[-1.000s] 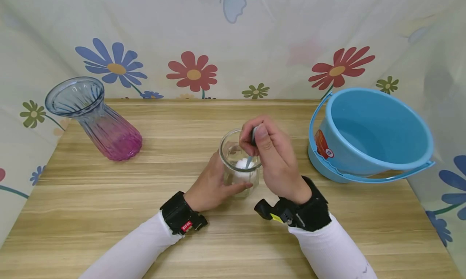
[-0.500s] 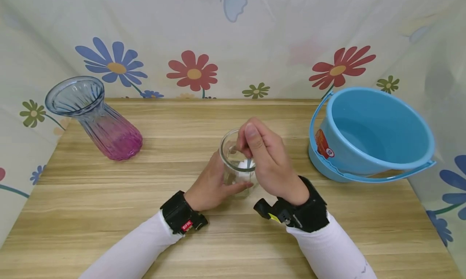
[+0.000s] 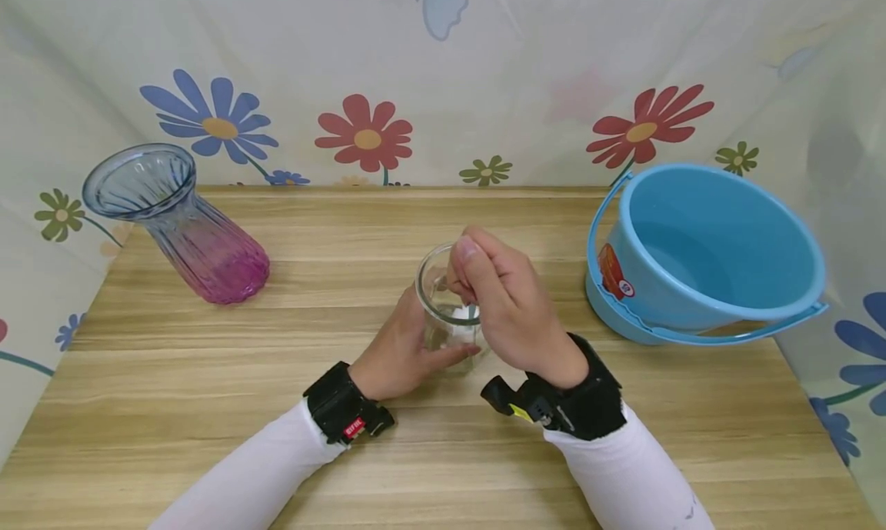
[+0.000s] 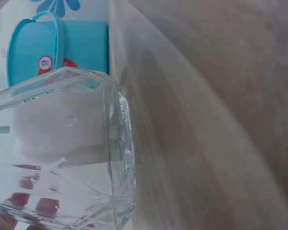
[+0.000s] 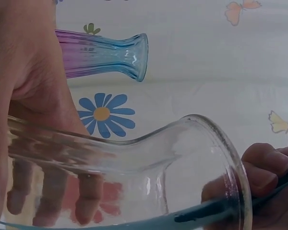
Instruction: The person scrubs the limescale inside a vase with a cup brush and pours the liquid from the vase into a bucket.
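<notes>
My left hand (image 3: 398, 353) wraps round a clear glass jar (image 3: 431, 288) at the middle of the table. Its fingers show through the glass in both wrist views. Over the jar's mouth, my right hand (image 3: 511, 307) grips the teal handle (image 5: 206, 213) of a sponge bottle brush, with the thumb on top. The brush's white sponge head (image 4: 57, 124) sits down inside the jar, on the thin blue-grey shaft (image 4: 0, 130). From the head view, the right hand hides the handle and part of the rim.
A ribbed glass vase (image 3: 201, 238), blue above and pink below, stands at the left. On the right is a blue bucket (image 3: 664, 284) with its handle (image 3: 747, 336) lowered to the front. A flowered curtain (image 3: 526, 68) surrounds the wooden table (image 3: 311, 245).
My right hand has shifted slightly left and lower over the jar, and its thumb now covers the handle's end. The white sponge has moved inside the jar. My left hand keeps its place.
</notes>
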The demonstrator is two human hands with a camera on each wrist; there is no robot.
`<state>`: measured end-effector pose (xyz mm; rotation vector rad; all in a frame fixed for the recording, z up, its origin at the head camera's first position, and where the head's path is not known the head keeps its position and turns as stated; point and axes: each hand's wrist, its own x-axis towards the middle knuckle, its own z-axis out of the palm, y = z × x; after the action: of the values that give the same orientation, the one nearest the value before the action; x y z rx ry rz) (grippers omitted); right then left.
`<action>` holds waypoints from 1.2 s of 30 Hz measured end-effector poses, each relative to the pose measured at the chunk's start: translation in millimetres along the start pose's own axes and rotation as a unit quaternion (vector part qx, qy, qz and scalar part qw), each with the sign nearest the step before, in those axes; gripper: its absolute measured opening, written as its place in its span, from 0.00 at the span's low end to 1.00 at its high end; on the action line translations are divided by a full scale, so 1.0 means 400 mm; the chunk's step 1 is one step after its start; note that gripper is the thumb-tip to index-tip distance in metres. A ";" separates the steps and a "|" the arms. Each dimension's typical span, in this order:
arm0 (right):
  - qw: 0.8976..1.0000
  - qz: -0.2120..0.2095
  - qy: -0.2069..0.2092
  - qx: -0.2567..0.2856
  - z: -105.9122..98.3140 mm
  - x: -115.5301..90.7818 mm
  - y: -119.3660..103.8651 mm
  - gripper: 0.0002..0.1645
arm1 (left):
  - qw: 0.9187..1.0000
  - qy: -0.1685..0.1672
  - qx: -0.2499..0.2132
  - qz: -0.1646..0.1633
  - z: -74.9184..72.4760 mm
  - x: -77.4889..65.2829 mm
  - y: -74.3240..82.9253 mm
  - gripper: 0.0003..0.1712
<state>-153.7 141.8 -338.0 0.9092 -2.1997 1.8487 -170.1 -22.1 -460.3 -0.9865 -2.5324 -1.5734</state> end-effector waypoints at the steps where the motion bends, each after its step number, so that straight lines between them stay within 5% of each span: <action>1: 1.000 0.004 -0.002 -0.002 0.000 0.000 -0.001 0.21 | 1.000 0.000 0.000 0.000 0.000 0.000 0.000 0.58; 12: 1.000 0.022 -0.018 0.005 -0.001 -0.001 -0.011 0.20 | 1.000 0.002 -0.009 0.008 0.001 0.002 -0.004 0.58; 22: 0.990 0.021 0.040 0.132 -0.019 -0.001 0.005 0.21 | 1.000 0.004 0.011 -0.009 0.000 -0.004 0.000 0.58; 36: 0.981 -0.089 0.063 0.159 -0.010 -0.012 -0.001 0.24 | 1.000 -0.001 0.008 -0.009 0.003 -0.005 0.001 0.57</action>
<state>-150.8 147.3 -338.6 0.9736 -1.7185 2.1393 -167.8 -22.1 -461.2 -0.9671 -2.5584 -1.5541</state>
